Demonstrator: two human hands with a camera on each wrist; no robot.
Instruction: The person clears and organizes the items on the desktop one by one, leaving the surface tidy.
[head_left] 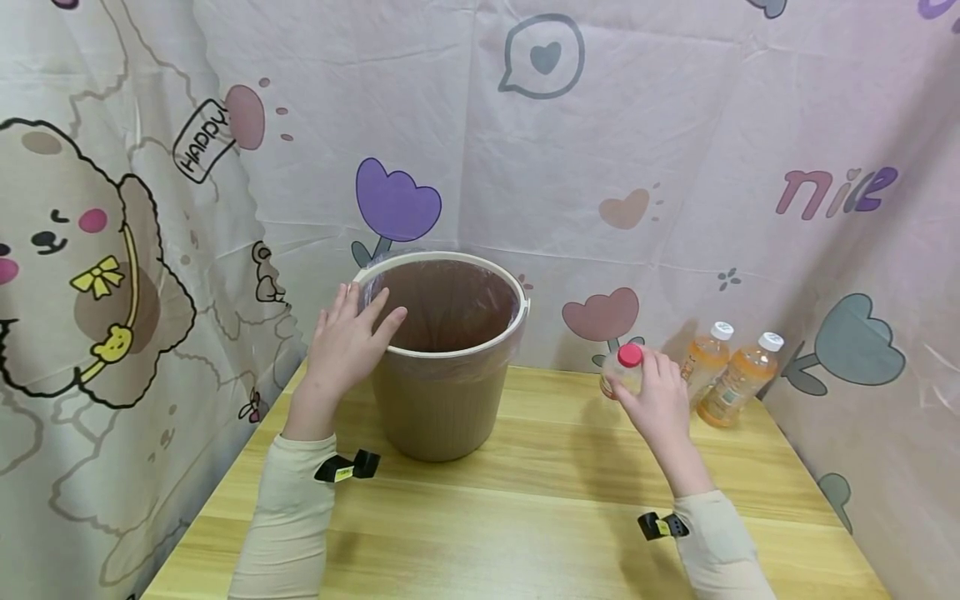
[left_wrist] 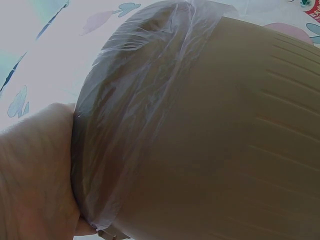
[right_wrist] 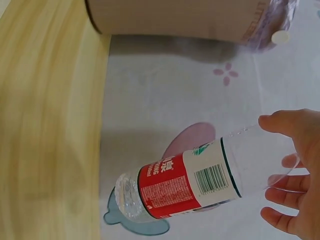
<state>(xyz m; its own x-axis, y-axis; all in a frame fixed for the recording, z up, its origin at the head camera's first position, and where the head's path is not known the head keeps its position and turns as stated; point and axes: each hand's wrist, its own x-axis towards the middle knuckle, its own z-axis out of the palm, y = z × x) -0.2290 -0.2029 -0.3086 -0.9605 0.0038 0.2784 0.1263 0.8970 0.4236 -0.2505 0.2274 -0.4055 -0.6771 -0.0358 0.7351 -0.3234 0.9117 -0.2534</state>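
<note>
A brown trash bin (head_left: 438, 408) with a cream rim stands at the left middle, lined with a clear plastic bag (left_wrist: 140, 100) folded over its edge. My left hand (head_left: 341, 354) rests on the bin's left rim, fingers extended and spread over the edge. With my right hand (head_left: 660, 396) I grip a clear water bottle (right_wrist: 172, 185) near its top, thumb on one side and fingers on the other. The bottle has a red cap (head_left: 630, 355) and a red and white label. In the head view, the hand partly covers it.
Two orange drink bottles (head_left: 703, 362) with white caps stand side by side right of my right hand, at the back of the wooden table (head_left: 480, 533). A printed cloth curtain (head_left: 525, 183) hangs close behind and along both sides.
</note>
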